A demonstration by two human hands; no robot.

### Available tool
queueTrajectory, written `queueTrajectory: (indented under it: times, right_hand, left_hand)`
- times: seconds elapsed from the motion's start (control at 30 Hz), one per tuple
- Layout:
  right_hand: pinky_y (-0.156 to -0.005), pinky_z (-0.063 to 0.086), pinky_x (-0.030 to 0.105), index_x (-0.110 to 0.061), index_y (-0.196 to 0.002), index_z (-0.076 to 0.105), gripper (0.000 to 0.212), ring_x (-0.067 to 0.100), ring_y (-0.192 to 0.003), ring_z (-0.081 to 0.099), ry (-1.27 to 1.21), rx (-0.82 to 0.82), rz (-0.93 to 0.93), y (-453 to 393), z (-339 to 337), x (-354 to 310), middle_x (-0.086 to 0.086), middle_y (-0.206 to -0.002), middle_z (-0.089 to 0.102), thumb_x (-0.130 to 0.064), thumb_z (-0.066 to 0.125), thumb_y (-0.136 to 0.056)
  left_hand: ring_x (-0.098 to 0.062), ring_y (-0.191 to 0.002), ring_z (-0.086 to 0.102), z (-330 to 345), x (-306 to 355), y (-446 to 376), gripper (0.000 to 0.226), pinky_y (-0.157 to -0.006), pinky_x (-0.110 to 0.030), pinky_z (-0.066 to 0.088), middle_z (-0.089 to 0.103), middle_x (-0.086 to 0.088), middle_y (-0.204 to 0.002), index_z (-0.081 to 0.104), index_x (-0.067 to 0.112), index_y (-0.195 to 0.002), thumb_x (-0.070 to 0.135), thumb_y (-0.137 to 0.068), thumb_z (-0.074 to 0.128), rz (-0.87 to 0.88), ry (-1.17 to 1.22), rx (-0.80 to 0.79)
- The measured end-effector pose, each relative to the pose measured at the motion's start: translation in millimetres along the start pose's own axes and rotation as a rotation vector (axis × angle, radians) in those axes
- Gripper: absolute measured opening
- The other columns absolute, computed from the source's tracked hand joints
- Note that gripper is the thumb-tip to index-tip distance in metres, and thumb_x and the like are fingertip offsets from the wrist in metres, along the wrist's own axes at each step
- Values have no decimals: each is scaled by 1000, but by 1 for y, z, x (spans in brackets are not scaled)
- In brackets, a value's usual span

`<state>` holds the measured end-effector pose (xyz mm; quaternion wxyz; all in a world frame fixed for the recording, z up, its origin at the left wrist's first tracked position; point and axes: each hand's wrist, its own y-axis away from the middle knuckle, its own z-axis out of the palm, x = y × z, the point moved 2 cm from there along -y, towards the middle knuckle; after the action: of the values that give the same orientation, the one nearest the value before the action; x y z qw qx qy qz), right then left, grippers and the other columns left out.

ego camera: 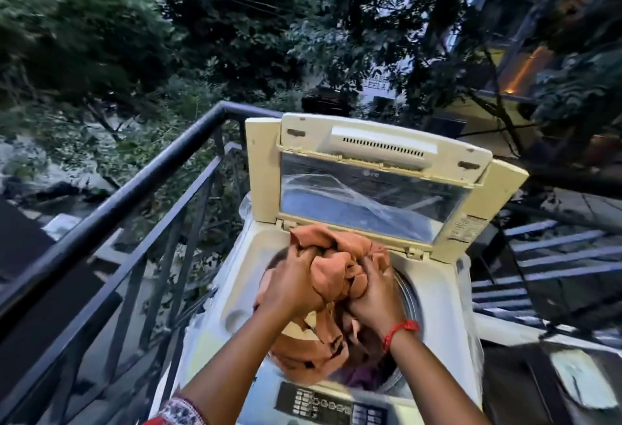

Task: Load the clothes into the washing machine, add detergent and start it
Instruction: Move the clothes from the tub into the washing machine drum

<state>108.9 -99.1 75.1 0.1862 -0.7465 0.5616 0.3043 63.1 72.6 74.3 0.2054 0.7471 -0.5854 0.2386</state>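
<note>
The setting is an outdoor balcony, with dense green trees filling the upper part of the view and parts of buildings showing between the leaves at the right. A dark metal railing (141,185) runs diagonally along the left side, and a white top-loading washing machine (447,307) stands just beside it, wrapped partly in clear plastic sheeting at its sides. The machine's lid (377,168) is folded up and back, its transparent panel facing the camera, so the round drum opening below lies exposed. A dark control panel (331,406) with rows of small buttons runs along the near edge of the machine. To the right, grey slatted steps or rails (545,256) show beyond the machine, blurred. Both hands are over the drum opening, holding a bunched orange cloth (340,266). The left hand (289,286) has its fingers curled tightly into the fabric at the left of the bundle, and the right hand (372,293), with a red thread bracelet (400,330) at the wrist, grips the right of it. The cloth's lower folds hang down into the drum mouth, where a patch of purple fabric (363,377) shows inside. A patterned sleeve (181,409) covers the left forearm at the bottom edge.
</note>
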Motion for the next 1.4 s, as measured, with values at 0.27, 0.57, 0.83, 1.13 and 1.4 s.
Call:
queueTrajectory:
  times: [0.27,0.57,0.83,1.13,1.4]
  right_hand:
    - [-95,48,41,-37,-123,50,73,38,-114,52,107,-120,82,-16,21,56,14,-125,50,-48,69,-54]
    - [-98,42,33,-34,-139,45,64,35,-123,51,249,-227,117,-20,25,106,12,-146,39,-28,61,-78]
    - [-89,49,34,-14,-109,67,31,34,-101,60,212,-356,40,-25,50,121,16,-112,58,-11,50,-83]
    - [-82,49,30,-10,-89,67,10,21,-82,63,-320,-173,360,-84,63,117,7,-84,68,-3,66,-82]
    - [-54,49,21,-8,-82,57,22,16,-69,52,-1512,-21,941,-135,87,98,10,-74,57,2,43,-97]
  left_hand:
    - [-33,-110,58,47,-4,-13,84,-85,-44,54,36,-2,-142,39,40,-130,43,-52,71,-74,-71,-118]
    - [-36,-128,42,87,-7,-24,112,-101,-45,46,16,-3,-156,11,44,-146,51,-55,75,-142,-196,-234]
    - [-29,-126,46,101,-6,-38,54,-104,-36,43,42,-4,-138,52,28,-126,23,-74,66,-187,-208,-383]
    - [-24,-93,65,124,-10,-79,23,-79,-25,46,70,-9,-96,68,7,-105,24,-96,55,-625,475,-127]
    - [-19,-67,63,151,5,-131,28,-59,-27,54,66,-6,-78,57,8,-89,29,-102,42,-1006,1456,0]
